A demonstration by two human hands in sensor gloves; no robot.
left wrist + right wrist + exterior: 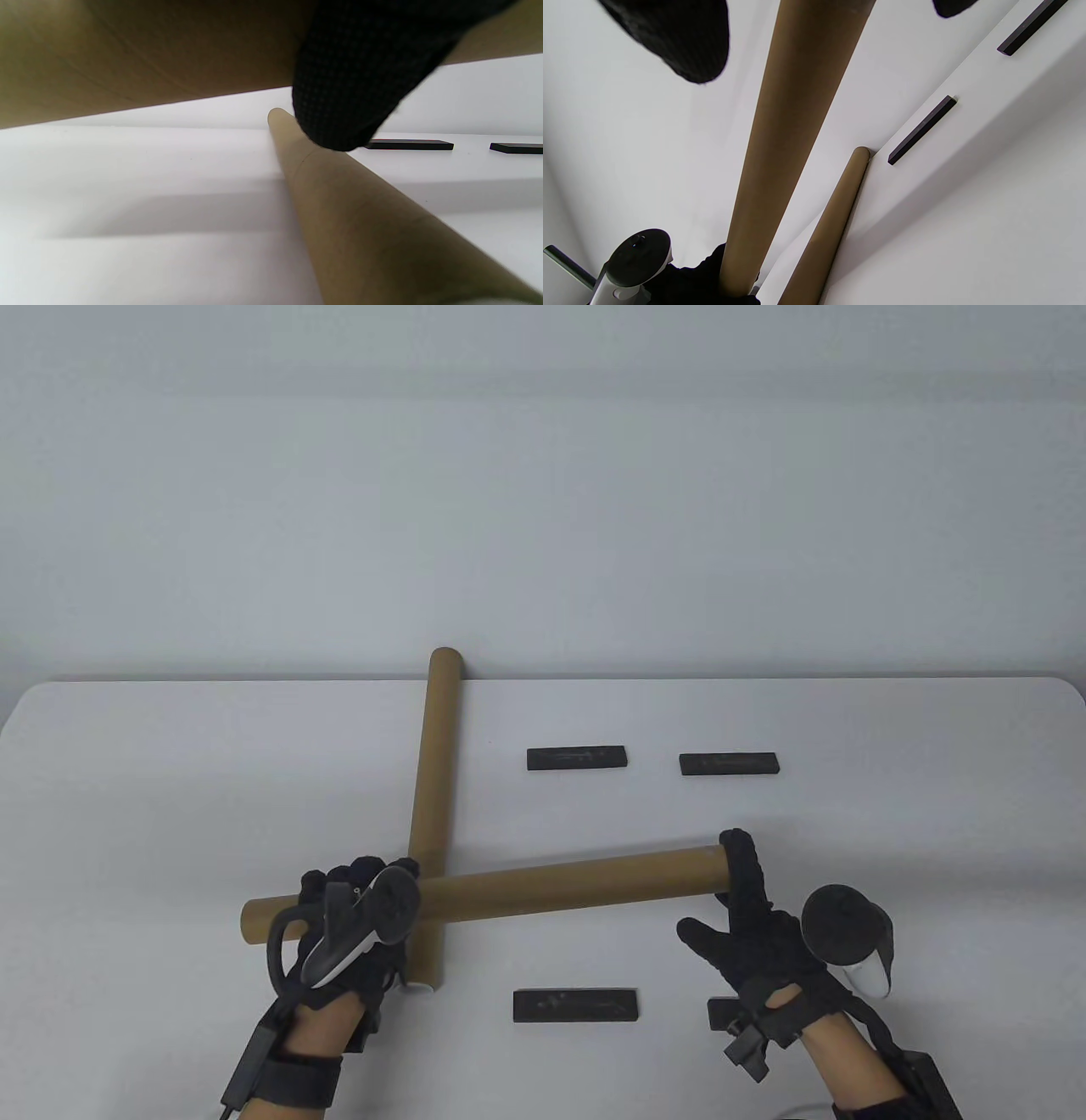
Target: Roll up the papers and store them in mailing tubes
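Both hands hold one mailing tube (pixel 560 886): left (pixel 356 912) gripping, right (pixel 751 920) spread, fingertip on end.

White table (pixel 170 780), 4 flat black bars (pixel 577 757), pale wall (pixel 543 475)

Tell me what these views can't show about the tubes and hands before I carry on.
- Held tube: right end covered by the right hand in the table view; capped or open unknown.
- Lying tube: near end partly behind the left hand; the white bit there is unidentifiable.
- Papers: none seen; tube insides hidden.
- Fourth black block: mostly under the right wrist.
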